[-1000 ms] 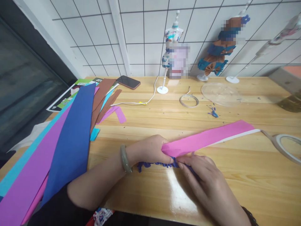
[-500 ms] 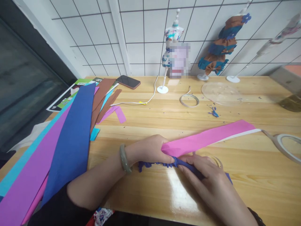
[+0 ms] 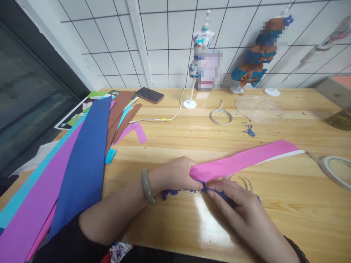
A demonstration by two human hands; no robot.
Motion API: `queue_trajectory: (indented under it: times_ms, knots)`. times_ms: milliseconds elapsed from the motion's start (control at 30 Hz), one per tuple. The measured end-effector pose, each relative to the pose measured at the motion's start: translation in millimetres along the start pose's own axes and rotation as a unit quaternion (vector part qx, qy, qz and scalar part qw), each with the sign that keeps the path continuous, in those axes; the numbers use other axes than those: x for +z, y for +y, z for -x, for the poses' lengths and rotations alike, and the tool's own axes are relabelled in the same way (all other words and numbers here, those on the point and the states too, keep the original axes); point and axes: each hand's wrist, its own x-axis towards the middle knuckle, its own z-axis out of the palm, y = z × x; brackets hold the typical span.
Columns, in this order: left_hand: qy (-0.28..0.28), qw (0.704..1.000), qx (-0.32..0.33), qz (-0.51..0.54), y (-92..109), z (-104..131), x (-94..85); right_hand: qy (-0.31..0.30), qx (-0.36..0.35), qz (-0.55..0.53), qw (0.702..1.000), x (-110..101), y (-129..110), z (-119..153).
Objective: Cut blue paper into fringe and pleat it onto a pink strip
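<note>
A pink strip [image 3: 246, 160] with white tape along its lower edge slants across the table, its left end under my left hand [image 3: 179, 173]. My left hand pinches this end together with a gathered dark blue strip [image 3: 171, 193], whose ruffled part hangs below the fingers. Thumb and fingers of my right hand [image 3: 238, 204] close on the same blue strip, just right of my left fingertips. The rest of the blue strip is mostly hidden by my right hand. From the pink strip's far end, the white tape runs to a tape roll [image 3: 325, 170].
Long blue [image 3: 85, 157], purple and brown sheets lie at the left. Behind are a phone [image 3: 150, 95], a dress form [image 3: 203, 40], a decorated stand [image 3: 251, 58], a tape ring [image 3: 211, 117], a clear disc [image 3: 257, 109] and blue scraps [image 3: 250, 131].
My right hand has shifted slightly left and up along the blue strip, drawing its loose end in. A ring behind my right hand shows more. My left hand has barely moved.
</note>
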Motion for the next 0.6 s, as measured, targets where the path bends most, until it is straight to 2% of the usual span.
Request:
queue_trajectory:
  times_ms: [200,433,600]
  knots:
    - [0.0,1.0,0.001,0.0,-1.8,-1.7,-0.3,0.013,0.081,-0.038,0.996,3.9,0.9,-2.2]
    - [0.003,1.0,-0.022,0.004,2.3,-0.4,-0.9,0.017,0.07,-0.035,0.997,5.4,0.0,-3.0]
    - [0.004,1.0,-0.022,-0.002,3.9,-0.1,-1.7,0.033,0.102,-0.033,0.994,8.3,0.9,-3.7]
